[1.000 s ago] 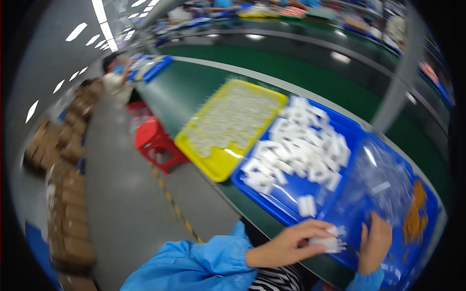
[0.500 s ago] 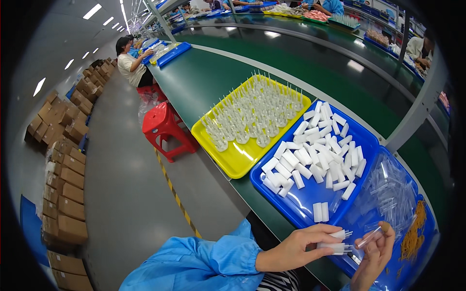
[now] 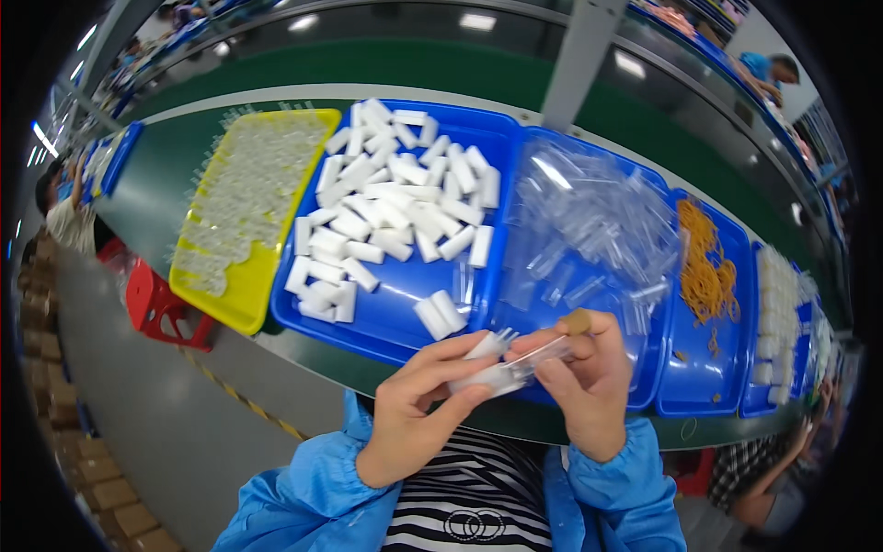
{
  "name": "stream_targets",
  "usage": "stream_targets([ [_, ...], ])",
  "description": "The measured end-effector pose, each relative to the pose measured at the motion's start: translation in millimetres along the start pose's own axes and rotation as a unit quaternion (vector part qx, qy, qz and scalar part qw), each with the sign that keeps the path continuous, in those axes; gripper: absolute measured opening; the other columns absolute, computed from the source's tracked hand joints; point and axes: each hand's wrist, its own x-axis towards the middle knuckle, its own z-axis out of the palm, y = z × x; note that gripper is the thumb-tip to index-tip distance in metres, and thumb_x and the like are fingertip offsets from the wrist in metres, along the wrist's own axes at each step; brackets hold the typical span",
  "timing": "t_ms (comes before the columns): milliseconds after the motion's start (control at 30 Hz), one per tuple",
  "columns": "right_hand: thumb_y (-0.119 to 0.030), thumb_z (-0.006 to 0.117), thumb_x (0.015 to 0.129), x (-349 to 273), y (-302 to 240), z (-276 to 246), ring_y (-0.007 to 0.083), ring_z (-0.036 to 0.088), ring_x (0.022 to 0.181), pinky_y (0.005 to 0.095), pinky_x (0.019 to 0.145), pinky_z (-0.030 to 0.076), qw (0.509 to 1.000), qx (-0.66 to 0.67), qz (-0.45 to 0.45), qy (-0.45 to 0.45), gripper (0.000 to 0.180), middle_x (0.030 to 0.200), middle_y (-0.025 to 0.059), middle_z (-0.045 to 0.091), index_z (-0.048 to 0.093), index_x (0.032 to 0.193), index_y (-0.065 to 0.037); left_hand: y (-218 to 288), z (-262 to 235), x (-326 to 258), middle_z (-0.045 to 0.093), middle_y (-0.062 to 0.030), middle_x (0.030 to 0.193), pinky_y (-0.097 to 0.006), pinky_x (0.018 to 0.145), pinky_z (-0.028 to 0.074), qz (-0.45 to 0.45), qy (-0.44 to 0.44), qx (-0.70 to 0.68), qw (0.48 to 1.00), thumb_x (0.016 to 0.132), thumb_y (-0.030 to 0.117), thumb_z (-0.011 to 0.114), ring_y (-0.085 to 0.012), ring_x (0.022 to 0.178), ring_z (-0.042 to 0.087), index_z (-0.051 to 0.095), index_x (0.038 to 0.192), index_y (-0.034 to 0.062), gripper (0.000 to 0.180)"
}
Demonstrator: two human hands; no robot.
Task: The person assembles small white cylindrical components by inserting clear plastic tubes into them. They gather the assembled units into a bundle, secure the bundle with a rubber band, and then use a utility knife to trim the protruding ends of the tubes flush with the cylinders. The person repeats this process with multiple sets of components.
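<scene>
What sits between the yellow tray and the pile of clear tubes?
In the head view, a blue tray full of white blocks lies between the yellow tray and the clear tubes.

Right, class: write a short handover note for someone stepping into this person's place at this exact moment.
Left hand: grips a small bundle of white pieces.
Right hand: pinches a clear plastic sleeve against that bundle; whether the pieces are inside it cannot be told.
Supplies: loose white pieces lie in the blue tray ahead; clear sleeves fill the next blue tray; orange rubber bands lie in the tray to the right; the yellow tray on the left holds small clear parts.
Done: one bundle gathered in hand.
Left: many white pieces remain loose.
</scene>
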Motion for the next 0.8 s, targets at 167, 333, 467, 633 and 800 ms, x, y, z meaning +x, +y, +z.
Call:
stream_targets([
  [167,0.001,0.066,0.089,-10.8,10.0,-4.6,0.0243,0.065,0.105,0.0349,0.093,0.051,0.996,-0.035,-0.085,0.006,0.037,0.110,0.0230,0.066,0.040,0.115,0.000,2.5,7.2,4.5,0.052,-0.0191,0.135,-0.031,0.093,0.054,0.000,-0.018,0.038,0.999,0.089,-0.004,0.065,-0.0241,0.117,0.059,0.066,0.117,-0.0021,0.028],
  [333,0.000,0.069,0.088,-11.2,5.4,-7.2,0.0245,0.066,0.106,0.0342,0.093,0.051,0.988,-0.120,-0.098,-0.017,0.037,0.110,0.0213,0.067,0.042,0.114,0.000,3.0,1.1,5.0,0.052,-0.0188,0.134,-0.030,0.091,0.055,0.020,-0.024,0.069,0.997,0.089,-0.002,0.066,-0.0226,0.113,0.061,0.068,0.113,-0.0022,0.024],
  [467,-0.002,0.070,0.087,-17.6,19.5,-3.7,0.0220,0.066,0.104,0.0337,0.093,0.051,0.979,-0.140,-0.146,0.007,0.038,0.111,0.0183,0.068,0.044,0.114,0.001,4.4,7.1,5.6,0.056,-0.0193,0.130,-0.032,0.091,0.053,0.014,0.003,0.100,0.995,0.087,-0.001,0.068,-0.0243,0.112,0.062,0.069,0.109,-0.0019,0.022],
  [633,-0.005,0.071,0.087,-14.7,17.9,-8.0,0.0192,0.066,0.103,0.0333,0.095,0.049,0.984,-0.141,-0.106,0.034,0.035,0.113,0.0141,0.068,0.049,0.114,0.002,5.9,12.4,7.6,0.059,-0.0221,0.128,-0.035,0.094,0.050,0.053,0.004,0.198,0.979,0.087,0.000,0.068,-0.0286,0.112,0.063,0.069,0.115,0.0001,0.028],
  [800,-0.007,0.073,0.086,-7.9,8.8,-15.1,0.0159,0.064,0.100,0.0312,0.093,0.048,0.991,-0.119,-0.044,0.029,0.027,0.106,0.0090,0.067,0.058,0.109,-0.001,15.0,15.5,8.6,0.056,-0.0239,0.133,-0.036,0.095,0.049,0.082,-0.023,0.294,0.952,0.087,0.000,0.067,-0.0306,0.116,0.061,0.068,0.118,0.0006,0.031],
])
